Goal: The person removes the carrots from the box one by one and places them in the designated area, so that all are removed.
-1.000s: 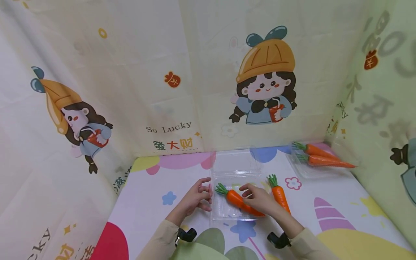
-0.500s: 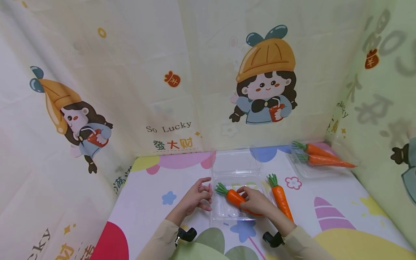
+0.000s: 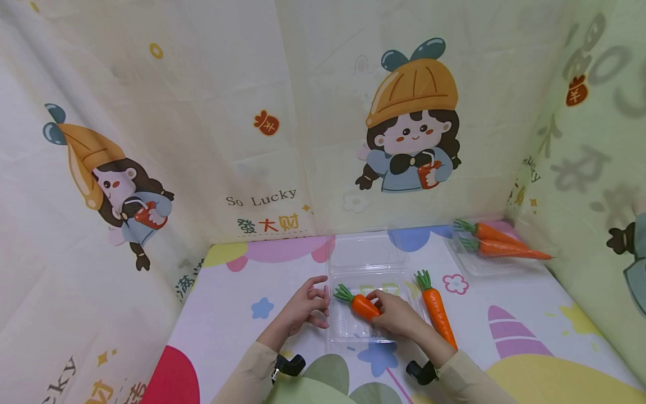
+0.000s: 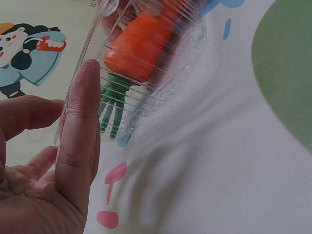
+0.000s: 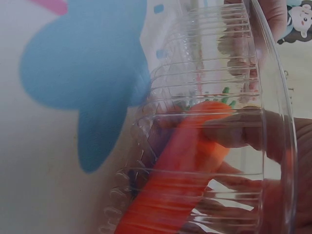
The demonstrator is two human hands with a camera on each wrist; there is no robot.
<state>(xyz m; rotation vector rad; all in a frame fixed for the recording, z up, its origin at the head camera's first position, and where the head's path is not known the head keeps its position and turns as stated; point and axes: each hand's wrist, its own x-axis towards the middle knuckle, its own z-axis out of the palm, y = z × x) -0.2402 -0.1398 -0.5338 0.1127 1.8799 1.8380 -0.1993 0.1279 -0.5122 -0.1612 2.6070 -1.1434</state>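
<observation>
Inside the clear, hinged plastic box [image 3: 343, 332] lies an orange toy carrot [image 3: 364, 307], its green top toward the left wall. My right hand [image 3: 401, 315] reaches over the right side of the box and grips the carrot's body between thumb and fingers. The carrot's thin end is hidden beneath that hand. In the right wrist view the thumb presses on the carrot [image 5: 170, 168], seen through the ribbed wall. At the left rim, my left hand [image 3: 305, 306] stays with fingers spread and relaxed. The left wrist view shows one straight finger [image 4: 80, 126] up against the box wall.
Just right of the box, a second carrot [image 3: 438, 308] lies on the patterned tablecloth. Another clear box [image 3: 469, 268] with two carrots stands at the back right. The first box's lid [image 3: 364, 249] is folded back toward the printed curtain [image 3: 323, 140].
My right hand has moved down and slightly left, from over the carrot to gripping it. The carrot's thin end has gone under the hand. My left hand has not moved.
</observation>
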